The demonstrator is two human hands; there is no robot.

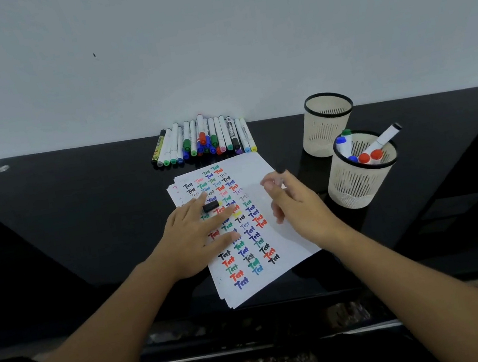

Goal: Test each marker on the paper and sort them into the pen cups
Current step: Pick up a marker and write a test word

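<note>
Glossy black table (79, 206), matt white paper (264, 173), slotted cream plastic pen cups (354, 187)

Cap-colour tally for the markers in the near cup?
In the near cup:
red caps: 2
blue caps: 2
green cap: 1
Total: 5
</note>
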